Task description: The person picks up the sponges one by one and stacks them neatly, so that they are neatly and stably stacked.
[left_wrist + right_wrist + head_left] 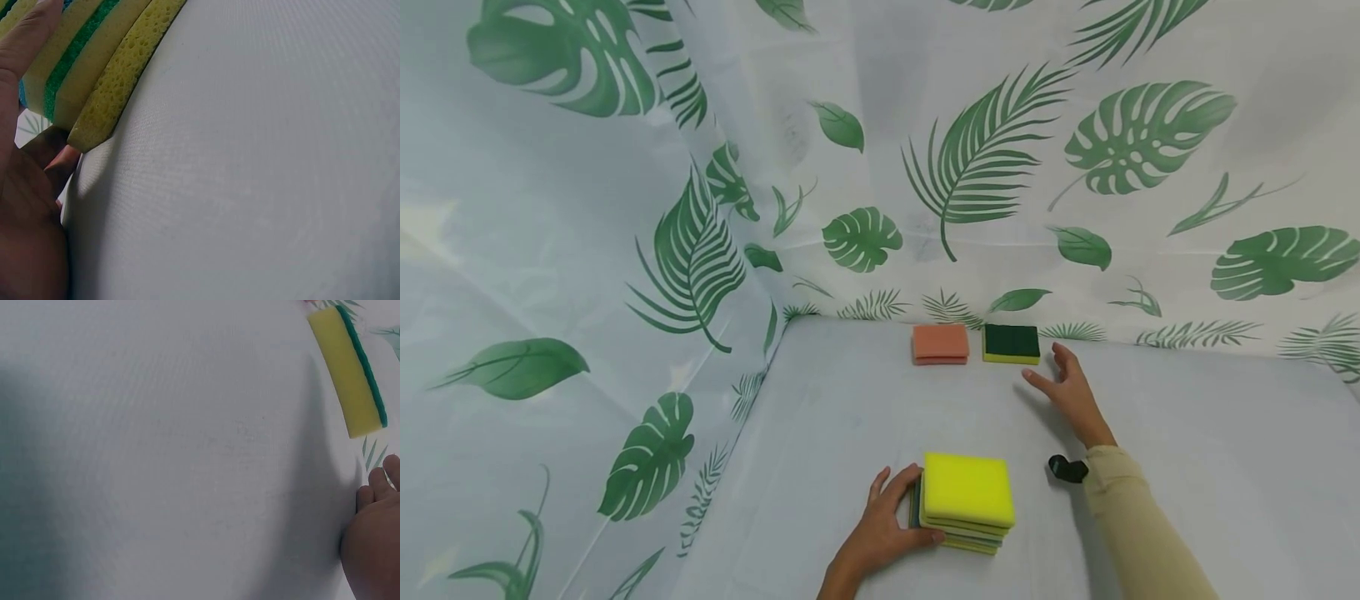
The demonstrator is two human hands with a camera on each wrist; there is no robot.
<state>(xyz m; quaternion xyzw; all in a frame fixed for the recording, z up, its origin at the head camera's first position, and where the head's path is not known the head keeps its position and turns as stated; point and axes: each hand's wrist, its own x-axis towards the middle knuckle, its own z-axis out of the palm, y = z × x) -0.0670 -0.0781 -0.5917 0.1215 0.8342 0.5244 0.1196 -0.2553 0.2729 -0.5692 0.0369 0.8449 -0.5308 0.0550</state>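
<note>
A stack of sponges [967, 492] with a bright yellow one on top stands at the near middle of the table. My left hand [880, 537] grips its left side, thumb along the front and fingers round the back corner. In the left wrist view the stack's layers [122, 75] show yellow, pale and green bands. Farther off, my right hand [1072, 396] reaches out with thumb and fingers spread and nothing between them. Just left of its fingertips lies a yellow sponge with a dark green scouring side up [1011, 342]; the right wrist view shows this sponge [350, 375] apart from the fingers.
An orange folded cloth or sponge [940, 343] lies left of the green-topped sponge, by the back wall. Leaf-printed white sheeting [865, 167] rises behind and at the left of the pale table [835, 408]. A small black device [1067, 469] sits at the right wrist.
</note>
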